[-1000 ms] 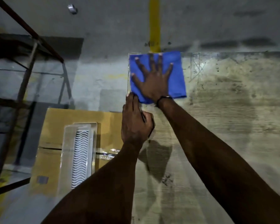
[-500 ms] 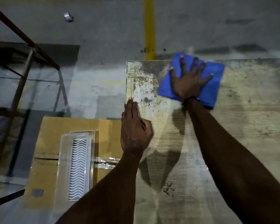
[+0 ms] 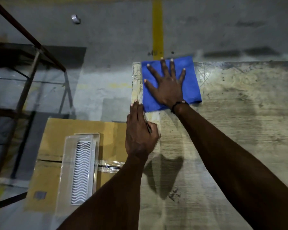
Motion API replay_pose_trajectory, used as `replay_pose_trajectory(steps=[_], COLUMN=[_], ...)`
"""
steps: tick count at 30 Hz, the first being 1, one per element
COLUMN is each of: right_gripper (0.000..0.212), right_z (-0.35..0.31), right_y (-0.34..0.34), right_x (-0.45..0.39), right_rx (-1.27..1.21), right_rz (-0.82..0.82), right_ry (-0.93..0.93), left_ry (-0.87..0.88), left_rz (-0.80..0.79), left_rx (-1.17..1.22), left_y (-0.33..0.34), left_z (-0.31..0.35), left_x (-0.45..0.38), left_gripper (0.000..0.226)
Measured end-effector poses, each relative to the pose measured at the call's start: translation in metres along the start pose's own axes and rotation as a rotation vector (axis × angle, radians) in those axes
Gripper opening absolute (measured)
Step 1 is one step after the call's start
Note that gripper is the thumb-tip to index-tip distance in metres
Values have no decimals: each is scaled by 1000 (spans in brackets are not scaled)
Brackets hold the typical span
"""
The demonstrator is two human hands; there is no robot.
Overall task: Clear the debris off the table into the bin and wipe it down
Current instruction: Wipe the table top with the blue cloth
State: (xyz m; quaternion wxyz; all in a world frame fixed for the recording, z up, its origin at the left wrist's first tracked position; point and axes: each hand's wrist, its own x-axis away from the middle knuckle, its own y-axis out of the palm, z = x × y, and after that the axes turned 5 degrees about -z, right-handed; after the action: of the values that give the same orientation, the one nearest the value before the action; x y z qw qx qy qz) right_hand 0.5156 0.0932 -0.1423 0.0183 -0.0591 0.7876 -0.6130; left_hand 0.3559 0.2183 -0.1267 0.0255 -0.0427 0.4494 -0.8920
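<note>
Hands wiping a table corner with a blue cloth

Person leaning over a worn, stained table (image 3: 223, 130), seen from above, both bare arms reaching forward. The right hand (image 3: 167, 83) is lying flat on a blue cloth (image 3: 189, 87), fingers straight and spread wide, pressing it down at the far left corner of the table. The cloth is folded into a rough square, its far edge reaching slightly past the table's far edge. A dark band (image 3: 178, 105) is sitting on the right wrist.

The left hand (image 3: 140, 131) is resting on the table's left edge, just nearer than the cloth. Its fingers are held straight and close together, pointing away, fingertips almost touching the cloth's near left corner, and the thumb is lying on the tabletop. It is holding nothing.

Dark specks and smears are showing on the tabletop around the cloth and further right.

Beside the table on the left, lower down, a cardboard box (image 3: 56, 146) is sitting on the floor with a clear plastic tray (image 3: 80, 168) lying on top. A dark metal frame (image 3: 23, 90) is standing further left. A yellow line (image 3: 158, 27) is running across the grey floor beyond the table, and a small silvery object (image 3: 75, 19) is lying on the floor.
</note>
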Motion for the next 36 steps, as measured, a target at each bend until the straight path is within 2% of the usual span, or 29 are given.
replay_pose_trajectory(steps=[2, 5, 12, 18, 20, 27, 29, 34, 36], right_gripper=[69, 68, 69, 67, 67, 70, 69, 67, 67], right_z=[2, 7, 15, 29, 31, 28, 30, 32, 34], right_y=[6, 10, -5, 4, 4, -15, -11, 1, 0], right_x=[25, 39, -19, 76, 84, -13, 2, 110, 109], right_rx=[32, 28, 0, 57, 62, -16, -2, 80, 63], right_rz=[30, 68, 16, 95, 94, 7, 26, 109, 96], right_ry=[-67, -49, 12, 20, 28, 105, 98, 39, 52], left_ry=[-3, 7, 22, 40, 38, 40, 33, 49, 50], left_rz=[-8, -1, 30, 41, 44, 56, 56, 49, 46], left_rx=[2, -1, -11, -5, -6, -9, -16, -1, -7], left_y=[0, 0, 0, 0, 1, 1, 0, 0, 1], left_z=[1, 1, -1, 0, 0, 1, 1, 0, -1], left_x=[-1, 0, 1, 0, -1, 1, 1, 2, 1], left_gripper=[76, 73, 74, 72, 73, 71, 71, 72, 72])
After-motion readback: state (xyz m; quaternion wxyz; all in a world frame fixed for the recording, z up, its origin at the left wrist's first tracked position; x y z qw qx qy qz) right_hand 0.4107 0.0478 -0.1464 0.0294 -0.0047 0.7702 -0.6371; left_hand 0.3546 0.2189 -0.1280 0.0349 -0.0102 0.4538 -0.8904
